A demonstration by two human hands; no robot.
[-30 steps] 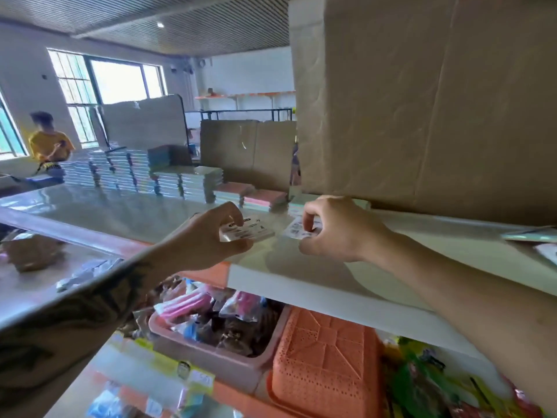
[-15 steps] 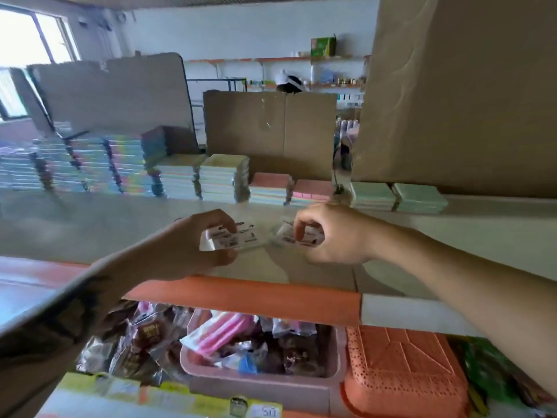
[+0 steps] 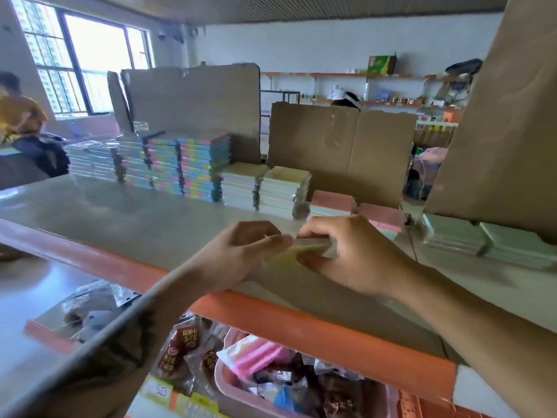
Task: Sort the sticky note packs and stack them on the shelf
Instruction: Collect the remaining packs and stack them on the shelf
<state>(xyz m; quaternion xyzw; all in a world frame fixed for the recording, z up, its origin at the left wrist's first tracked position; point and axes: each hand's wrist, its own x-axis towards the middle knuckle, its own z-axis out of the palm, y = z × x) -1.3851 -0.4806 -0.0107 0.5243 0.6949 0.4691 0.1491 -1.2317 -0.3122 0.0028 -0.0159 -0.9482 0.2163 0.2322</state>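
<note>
Both my hands meet over the front of the shelf top (image 3: 126, 218). My right hand (image 3: 346, 254) grips a yellowish sticky note pack (image 3: 310, 247) by its edge, thumb under it. My left hand (image 3: 241, 254) pinches the pack's left end; what lies under its fingers is hidden. Behind them stand rows of stacked packs: multicoloured stacks (image 3: 193, 167), pale yellow-topped stacks (image 3: 283, 188), low pink stacks (image 3: 331, 202) and pale green stacks (image 3: 452, 233) at the right.
Cardboard sheets (image 3: 340, 146) stand behind the stacks, and a large cardboard box (image 3: 506, 131) blocks the right. The shelf has an orange front edge (image 3: 301, 330). Below it sit a pink basket (image 3: 241, 393) of wrapped goods and snack packets. A person (image 3: 18, 116) sits far left.
My two hands, each holding a labelled pack apart before, have come together; the packs now sit pressed into one bundle between them. The view has tilted up and to the left.
</note>
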